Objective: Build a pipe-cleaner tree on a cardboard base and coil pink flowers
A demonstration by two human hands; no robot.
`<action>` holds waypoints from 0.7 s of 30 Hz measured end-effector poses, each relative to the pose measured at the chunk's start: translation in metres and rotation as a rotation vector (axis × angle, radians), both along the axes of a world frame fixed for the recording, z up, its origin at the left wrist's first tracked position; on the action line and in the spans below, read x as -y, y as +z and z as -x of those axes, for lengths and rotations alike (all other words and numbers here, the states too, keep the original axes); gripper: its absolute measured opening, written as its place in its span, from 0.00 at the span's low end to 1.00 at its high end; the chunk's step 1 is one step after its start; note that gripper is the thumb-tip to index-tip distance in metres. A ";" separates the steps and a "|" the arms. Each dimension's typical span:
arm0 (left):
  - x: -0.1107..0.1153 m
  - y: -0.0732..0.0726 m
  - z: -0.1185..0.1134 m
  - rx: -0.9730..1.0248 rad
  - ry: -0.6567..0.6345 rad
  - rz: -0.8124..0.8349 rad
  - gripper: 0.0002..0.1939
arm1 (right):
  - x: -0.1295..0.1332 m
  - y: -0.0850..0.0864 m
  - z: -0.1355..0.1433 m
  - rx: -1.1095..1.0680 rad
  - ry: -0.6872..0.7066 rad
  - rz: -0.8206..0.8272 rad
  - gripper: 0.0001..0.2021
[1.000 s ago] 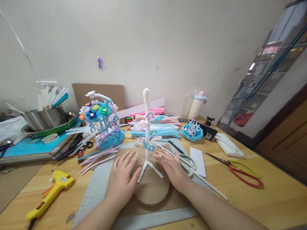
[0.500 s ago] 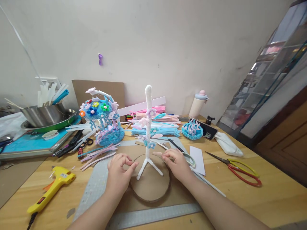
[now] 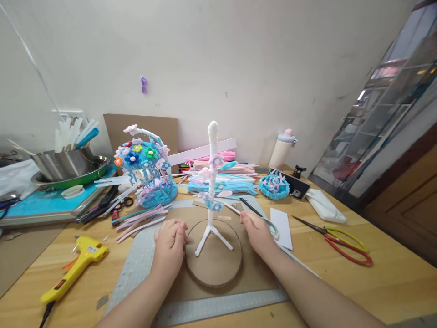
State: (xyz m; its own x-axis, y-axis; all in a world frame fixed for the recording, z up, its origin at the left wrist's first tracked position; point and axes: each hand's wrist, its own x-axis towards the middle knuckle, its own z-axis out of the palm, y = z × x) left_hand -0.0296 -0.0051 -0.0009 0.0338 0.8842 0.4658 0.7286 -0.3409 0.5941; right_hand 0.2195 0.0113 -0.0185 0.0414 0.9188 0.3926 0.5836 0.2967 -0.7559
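A white wrapped stem [image 3: 213, 141] stands upright on splayed white feet upon a round cardboard disc [image 3: 215, 269]. Pink, lilac and blue flowers [image 3: 216, 161] and small leaves are fixed along it. My left hand [image 3: 171, 237] rests at the disc's left edge, its fingers curled closed. On the other side, my right hand [image 3: 256, 228] is closed too, just right of the disc. Nothing shows in either hand, though the insides of the fingers are hidden. Neither hand touches the stem.
A yellow glue gun [image 3: 73, 269] lies at left and red-yellow scissors [image 3: 341, 241] at right. Behind are a finished flower piece [image 3: 150, 168], pipe cleaner bundles [image 3: 221, 184], a blue woven piece [image 3: 273, 184], a phone [image 3: 297, 187] and a bottle [image 3: 282, 150]. Metal bowls [image 3: 68, 165] stand far left.
Both hands have drawn slightly away from the stem's feet, and their fingers have curled in. The stem and disc stay in place.
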 end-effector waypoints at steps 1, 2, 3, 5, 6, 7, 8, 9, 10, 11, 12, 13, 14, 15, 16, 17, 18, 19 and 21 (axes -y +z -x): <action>0.000 -0.001 0.000 -0.002 0.005 0.001 0.21 | -0.001 0.000 0.000 -0.003 -0.012 0.003 0.18; -0.001 -0.001 -0.001 -0.008 0.008 0.003 0.19 | -0.001 -0.001 -0.001 -0.003 -0.016 0.006 0.16; 0.000 -0.001 -0.001 -0.016 0.010 0.005 0.17 | -0.001 0.000 0.000 0.001 -0.007 0.010 0.15; 0.002 -0.002 -0.004 -0.049 -0.011 0.018 0.14 | 0.001 0.001 0.002 0.023 0.049 0.018 0.14; 0.004 -0.002 -0.006 -0.094 -0.042 0.035 0.14 | 0.004 0.003 0.004 0.044 0.090 0.023 0.14; 0.006 -0.003 -0.009 -0.156 -0.081 0.058 0.15 | 0.007 0.005 0.006 0.072 0.132 0.025 0.15; 0.009 -0.004 -0.011 -0.231 -0.122 0.083 0.17 | 0.011 0.007 0.009 0.109 0.169 0.024 0.16; 0.012 -0.005 -0.013 -0.309 -0.161 0.106 0.19 | 0.015 0.009 0.011 0.153 0.200 0.024 0.17; 0.015 -0.006 -0.015 -0.380 -0.192 0.123 0.21 | 0.019 0.010 0.014 0.202 0.225 0.027 0.17; 0.017 -0.007 -0.017 -0.433 -0.211 0.131 0.22 | 0.023 0.012 0.016 0.254 0.247 0.035 0.18; 0.019 -0.008 -0.018 -0.462 -0.221 0.129 0.24 | 0.026 0.013 0.019 0.304 0.268 0.045 0.18; 0.020 -0.009 -0.019 -0.482 -0.228 0.125 0.25 | 0.029 0.013 0.021 0.348 0.289 0.057 0.19; 0.021 -0.010 -0.020 -0.496 -0.233 0.121 0.26 | 0.030 0.014 0.022 0.387 0.310 0.068 0.19; 0.021 -0.011 -0.021 -0.505 -0.234 0.118 0.27 | 0.032 0.013 0.023 0.418 0.330 0.075 0.20; 0.022 -0.011 -0.022 -0.514 -0.234 0.118 0.27 | 0.032 0.013 0.024 0.441 0.347 0.081 0.20; 0.021 -0.011 -0.022 -0.521 -0.232 0.121 0.28 | 0.032 0.013 0.025 0.458 0.360 0.085 0.21; 0.021 -0.011 -0.023 -0.528 -0.229 0.127 0.28 | 0.032 0.012 0.025 0.469 0.371 0.090 0.21; 0.021 -0.011 -0.023 -0.534 -0.226 0.133 0.28 | 0.031 0.012 0.026 0.475 0.379 0.096 0.21; 0.020 -0.011 -0.024 -0.544 -0.226 0.142 0.28 | 0.031 0.012 0.026 0.478 0.389 0.105 0.22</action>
